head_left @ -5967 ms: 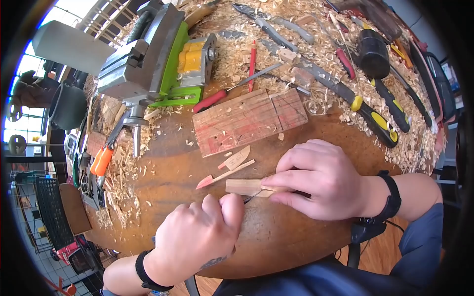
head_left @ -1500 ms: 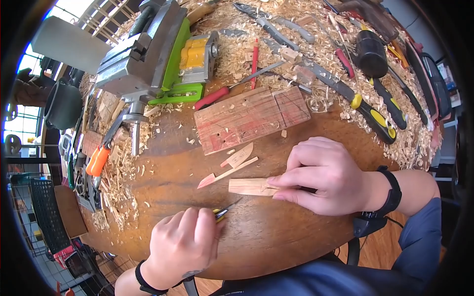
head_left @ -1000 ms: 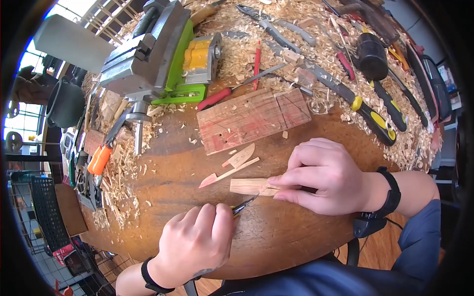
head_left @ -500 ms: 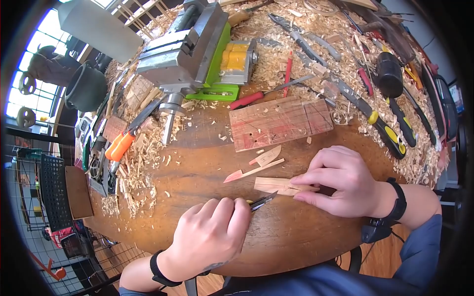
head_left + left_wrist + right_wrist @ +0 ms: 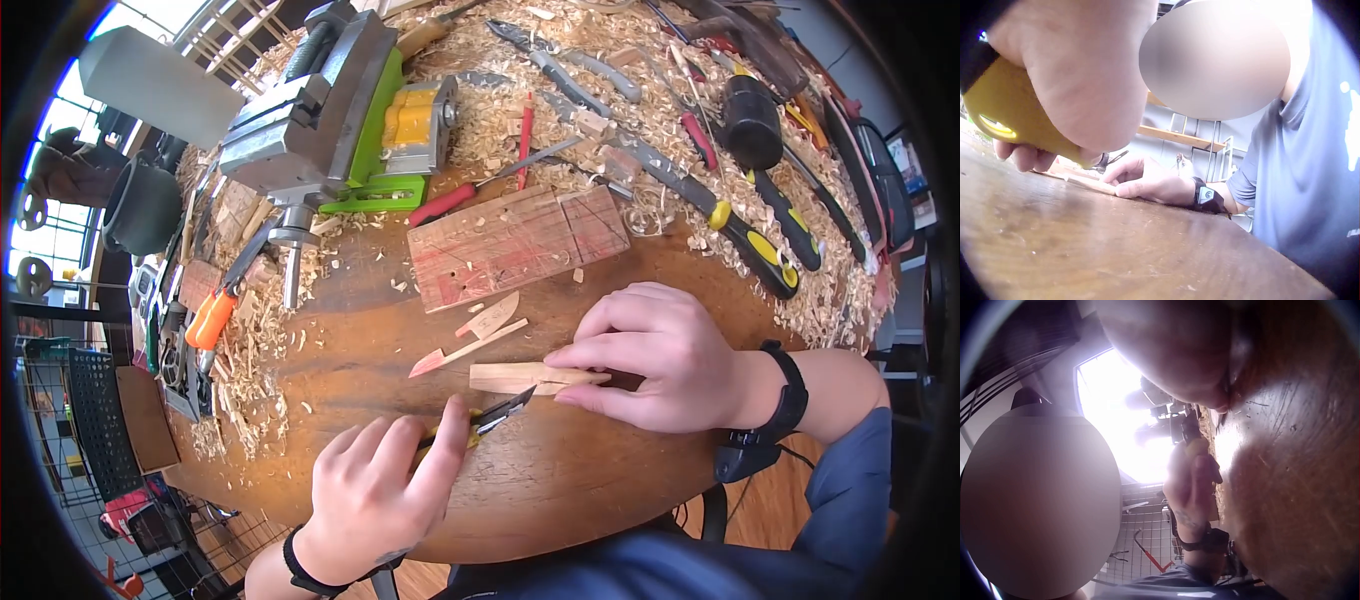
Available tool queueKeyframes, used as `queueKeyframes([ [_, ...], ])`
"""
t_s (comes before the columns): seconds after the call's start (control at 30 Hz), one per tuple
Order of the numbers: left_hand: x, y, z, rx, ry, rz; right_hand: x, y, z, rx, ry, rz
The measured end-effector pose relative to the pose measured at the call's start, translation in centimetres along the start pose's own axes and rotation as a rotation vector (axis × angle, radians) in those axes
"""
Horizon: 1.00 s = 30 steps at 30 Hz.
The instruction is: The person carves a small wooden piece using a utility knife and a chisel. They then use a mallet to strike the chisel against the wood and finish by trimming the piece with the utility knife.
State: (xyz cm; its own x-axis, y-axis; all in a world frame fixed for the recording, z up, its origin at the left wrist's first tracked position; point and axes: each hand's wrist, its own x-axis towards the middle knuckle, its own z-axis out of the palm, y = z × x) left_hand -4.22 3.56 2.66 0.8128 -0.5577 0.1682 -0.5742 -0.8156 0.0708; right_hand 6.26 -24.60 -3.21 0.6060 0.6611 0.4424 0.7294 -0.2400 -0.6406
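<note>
In the head view my left hand (image 5: 385, 485) grips a yellow and black utility knife (image 5: 490, 415), its thumb stretched along the body and the blade pointing up and right. The blade tip lies close to the near edge of a small carved wooden piece (image 5: 500, 377). My right hand (image 5: 655, 360) pinches that piece between thumb and fingers, low over the table; its right part is notched and narrower. Beyond it lie a thin wooden stick (image 5: 475, 345) with a red pointed end and a small blade-shaped wooden piece (image 5: 495, 315). The left wrist view shows the knife's yellow handle (image 5: 1010, 103) large.
A reddish wooden block (image 5: 520, 245) lies behind the small pieces. A metal vise (image 5: 300, 130) stands at the back left, near orange-handled pliers (image 5: 212, 318). Wood shavings (image 5: 480, 120) cover the back, with a black mallet (image 5: 752, 118) and a yellow-black handled tool (image 5: 755, 250) at right.
The blade was at the wood six seconds ago, then drew back left and returned near it. The left thumb has straightened along the knife, and the wooden piece has turned in the right fingers.
</note>
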Motion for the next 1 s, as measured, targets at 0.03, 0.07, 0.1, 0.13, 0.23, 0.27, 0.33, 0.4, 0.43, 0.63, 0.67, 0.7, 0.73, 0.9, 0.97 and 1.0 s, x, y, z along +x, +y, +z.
queueKeyframes([
  [0.03,-0.08,0.27,-0.14,-0.009,-0.023,-0.019,-0.04,0.00,-0.01,0.000,-0.007,0.002],
  [0.07,-0.09,0.43,-0.21,-0.017,-0.044,-0.038,-0.04,0.00,-0.03,0.000,-0.013,0.003],
  [0.1,-0.04,0.45,-0.14,-0.017,-0.044,-0.036,-0.03,-0.11,-0.14,-0.001,-0.013,0.004],
  [0.13,-0.01,0.46,-0.02,-0.019,-0.037,-0.029,0.00,-0.32,-0.32,0.006,-0.035,0.029],
  [0.23,0.08,0.57,0.01,-0.021,-0.043,-0.023,-0.06,-0.38,-0.46,0.014,-0.060,0.051],
  [0.27,0.08,0.60,-0.02,-0.020,-0.056,-0.028,-0.06,-0.36,-0.46,0.018,-0.061,0.045],
  [0.33,0.12,0.61,0.02,-0.023,-0.058,-0.025,-0.07,-0.35,-0.47,0.018,-0.062,0.043],
  [0.4,0.13,0.66,0.07,-0.026,-0.061,-0.023,-0.10,-0.35,-0.46,0.017,-0.062,0.041],
  [0.43,0.09,0.72,0.09,-0.020,-0.067,-0.026,-0.09,-0.35,-0.45,0.019,-0.062,0.041],
  [0.63,0.20,0.77,0.08,0.000,-0.085,-0.021,-0.10,-0.36,-0.40,0.018,-0.057,0.040],
  [0.67,0.24,0.76,0.10,0.006,-0.087,-0.015,-0.11,-0.35,-0.39,0.018,-0.056,0.041],
  [0.7,0.27,0.79,0.10,0.006,-0.087,-0.015,-0.12,-0.35,-0.38,0.018,-0.056,0.041],
  [0.73,0.31,0.83,0.09,0.013,-0.094,-0.020,-0.12,-0.34,-0.36,0.017,-0.056,0.040],
  [0.9,0.37,0.76,0.12,0.020,-0.109,-0.025,-0.09,-0.24,-0.21,0.017,-0.055,0.044],
  [0.97,0.41,0.71,0.13,0.029,-0.107,-0.019,-0.02,-0.07,-0.08,0.010,-0.022,-0.012],
  [1.0,0.55,0.81,-0.10,0.029,-0.107,-0.019,0.01,-0.07,-0.09,0.010,-0.022,-0.012],
])
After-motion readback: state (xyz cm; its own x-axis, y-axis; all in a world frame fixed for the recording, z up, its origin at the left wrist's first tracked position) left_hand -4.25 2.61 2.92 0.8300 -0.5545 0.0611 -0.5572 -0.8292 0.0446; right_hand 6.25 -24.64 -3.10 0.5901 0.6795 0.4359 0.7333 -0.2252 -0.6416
